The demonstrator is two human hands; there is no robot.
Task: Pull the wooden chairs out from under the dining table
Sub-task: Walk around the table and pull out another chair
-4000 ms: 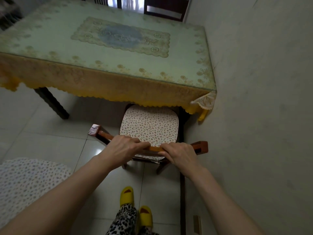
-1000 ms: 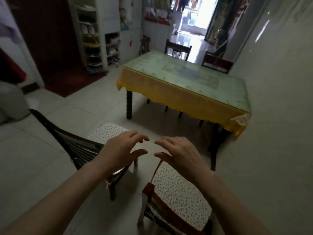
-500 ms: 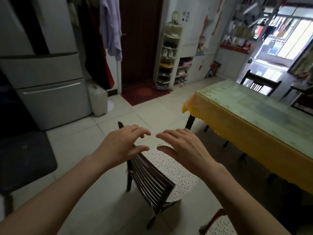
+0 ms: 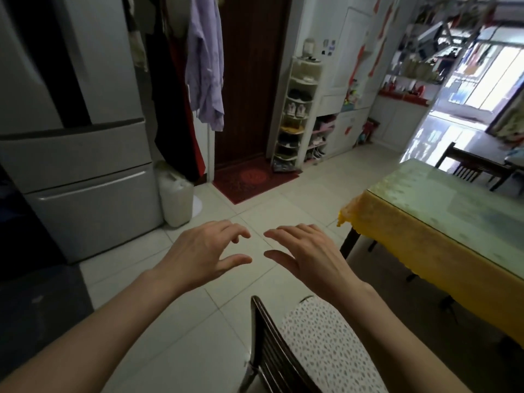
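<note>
Wooden chair [image 4: 272, 355] with dotted seat cushion [image 4: 326, 350] — standing on the tiled floor [image 4: 226, 313], clear of the surface [image 4: 442, 211] with its yellow cloth. A second chair [image 4: 470, 165] stands at the far end of the surface. Left hand [image 4: 201, 253] and right hand [image 4: 306, 253] — both spread, empty, held above the floor just beyond the near chair's backrest. Refrigerator [image 4: 85, 177] at left.
</note>
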